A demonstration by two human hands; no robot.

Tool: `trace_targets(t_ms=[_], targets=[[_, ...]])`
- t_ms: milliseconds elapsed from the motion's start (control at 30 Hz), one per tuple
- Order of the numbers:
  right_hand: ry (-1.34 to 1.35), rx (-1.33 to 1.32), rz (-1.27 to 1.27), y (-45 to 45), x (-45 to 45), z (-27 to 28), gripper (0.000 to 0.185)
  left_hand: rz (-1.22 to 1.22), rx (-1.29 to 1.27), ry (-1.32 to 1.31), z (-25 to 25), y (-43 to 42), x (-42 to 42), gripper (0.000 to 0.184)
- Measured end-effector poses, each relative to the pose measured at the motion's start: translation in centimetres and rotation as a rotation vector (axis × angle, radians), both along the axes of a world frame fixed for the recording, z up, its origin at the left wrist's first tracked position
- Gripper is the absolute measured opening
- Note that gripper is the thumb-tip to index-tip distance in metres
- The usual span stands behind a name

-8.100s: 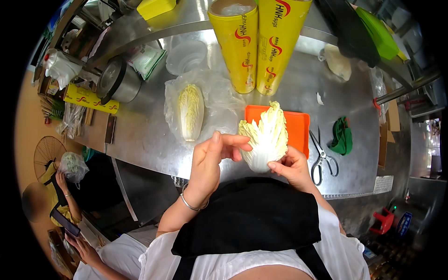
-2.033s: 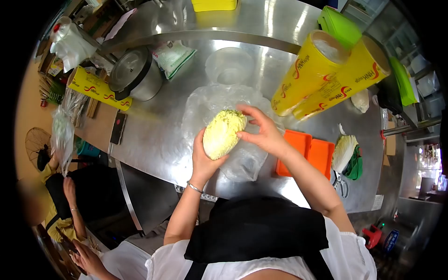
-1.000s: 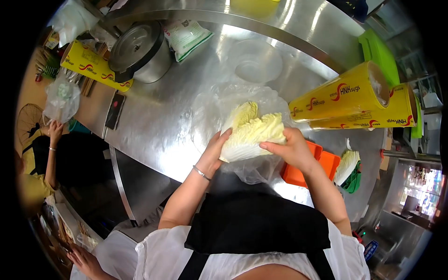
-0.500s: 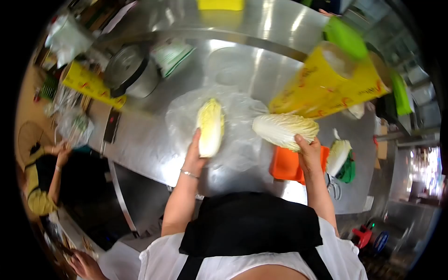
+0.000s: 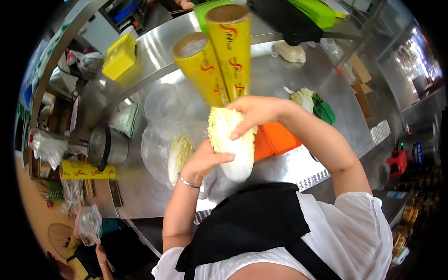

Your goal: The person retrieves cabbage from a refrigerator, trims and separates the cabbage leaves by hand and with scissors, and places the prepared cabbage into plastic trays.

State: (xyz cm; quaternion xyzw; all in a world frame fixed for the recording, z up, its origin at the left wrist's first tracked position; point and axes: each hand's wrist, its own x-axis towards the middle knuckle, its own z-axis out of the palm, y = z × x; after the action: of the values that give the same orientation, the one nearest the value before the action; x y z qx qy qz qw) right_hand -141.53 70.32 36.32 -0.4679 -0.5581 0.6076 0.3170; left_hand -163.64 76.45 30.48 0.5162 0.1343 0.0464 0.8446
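A napa cabbage [image 5: 232,142] with a white base and pale yellow leaves is held between my hands, its base pointing towards me. My left hand [image 5: 205,163] grips its left side, thumb across the white base. From above and the right, my right hand [image 5: 254,114] wraps the leafy upper part. Just left of my left hand, a second napa cabbage [image 5: 180,156] lies on a clear plastic bag [image 5: 156,149]. Behind my right forearm, a third napa cabbage [image 5: 304,99] rests on the steel table beside a green object [image 5: 323,109].
Two yellow film rolls [image 5: 228,51] stand just beyond my hands. Orange containers [image 5: 280,139] sit under my right forearm. A lidded metal pot [image 5: 108,144] and a white-green packet [image 5: 125,117] are at left. Another person's arm [image 5: 101,256] shows at lower left.
My left hand has let go of the cabbage on the bag and joined my right hand on the other one. That cabbage has turned from sideways to lengthwise. My view has swung right.
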Motion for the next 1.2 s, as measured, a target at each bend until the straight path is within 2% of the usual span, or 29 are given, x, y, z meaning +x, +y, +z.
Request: trace_targets(t_ms=[67, 133, 200, 233, 267, 300, 333, 400, 467, 533, 600, 700, 800, 833, 867, 967, 1000, 1067, 1133, 1200], targets=[[0.048, 0.003, -0.017, -0.9, 1.0, -0.7, 0.042, 0.036, -0.076, -0.009, -0.5, -1.5, 1.4, 0.060], [0.031, -0.033, -0.415, -2.2, 2.3, -2.2, 0.038, 0.080, -0.158, -0.016, -1.2, -2.0, 2.4, 0.056], [0.026, 0.098, -0.720, -5.9, 4.3, -4.0, 0.034, 0.286, -0.597, 0.000, -2.3, -2.0, 3.2, 0.051], [0.008, 0.149, -0.852, -8.2, 5.6, -5.6, 0.032, 0.375, -0.641, -0.006, -2.9, -1.9, 3.5, 0.047], [-0.162, 0.224, -0.919, -11.0, 7.4, -8.5, 0.029, 0.380, -0.636, -0.008, -3.3, -2.0, 3.8, 0.047], [-0.329, 0.232, -1.038, -14.2, 7.7, -9.6, 0.029, 0.493, -0.634, 0.009, -3.7, -2.3, 4.1, 0.045], [-0.585, 0.137, -1.042, -17.5, 8.9, -11.9, 0.031, 0.604, -0.633, 0.027, -3.9, -2.6, 4.4, 0.043], [-0.867, 0.019, -1.078, -23.1, 8.3, -14.8, 0.034, 0.655, -0.600, 0.044, -3.5, -3.8, 5.0, 0.041], [-1.024, -0.030, -1.069, -26.3, 6.6, -17.4, 0.039, 0.669, -0.572, 0.063, -3.9, -4.9, 6.0, 0.040], [-1.017, -0.037, -1.113, -27.1, 5.4, -20.2, 0.045, 0.614, -0.583, 0.019, -4.6, -5.6, 6.6, 0.039], [-1.171, 0.063, -1.124, -25.8, 4.3, -19.6, 0.051, 0.598, -0.560, 0.065, -4.5, -6.8, 7.8, 0.039], [-1.117, -0.083, -1.112, -24.3, 3.9, -18.4, 0.047, 0.603, -0.533, 0.134, -4.7, -7.7, 8.9, 0.039], [-1.076, -0.044, -1.072, -25.6, 3.8, -18.6, 0.045, 0.552, -0.519, 0.096, -3.8, -8.3, 9.7, 0.042], [-1.086, 0.078, -1.081, -26.3, 3.5, -18.4, 0.045, 0.540, -0.519, 0.094, -3.6, -8.4, 9.9, 0.042], [-1.092, 0.074, -1.085, -26.7, 3.8, -18.1, 0.045, 0.508, -0.527, 0.068, -3.4, -8.5, 9.9, 0.043], [-1.378, 0.294, -1.177, -27.7, 4.5, -18.4, 0.048, 0.493, -0.542, 0.072, -4.0, -8.8, 9.5, 0.042], [-1.378, 0.292, -1.182, -27.7, 5.3, -19.0, 0.048, 0.510, -0.543, 0.082, -4.3, -8.8, 9.6, 0.040], [-1.261, 0.098, -1.045, -27.2, 6.5, -19.0, 0.055, 0.500, -0.560, 0.081, -4.3, -8.9, 9.8, 0.041], [-1.252, 0.085, -1.023, -27.1, 6.7, -19.1, 0.049, 0.494, -0.572, 0.083, -4.2, -8.7, 9.8, 0.041], [-1.350, 0.099, -0.893, -27.5, 6.6, -19.9, 0.033, 0.441, -0.566, 0.021, -4.3, -8.4, 10.0, 0.044]])
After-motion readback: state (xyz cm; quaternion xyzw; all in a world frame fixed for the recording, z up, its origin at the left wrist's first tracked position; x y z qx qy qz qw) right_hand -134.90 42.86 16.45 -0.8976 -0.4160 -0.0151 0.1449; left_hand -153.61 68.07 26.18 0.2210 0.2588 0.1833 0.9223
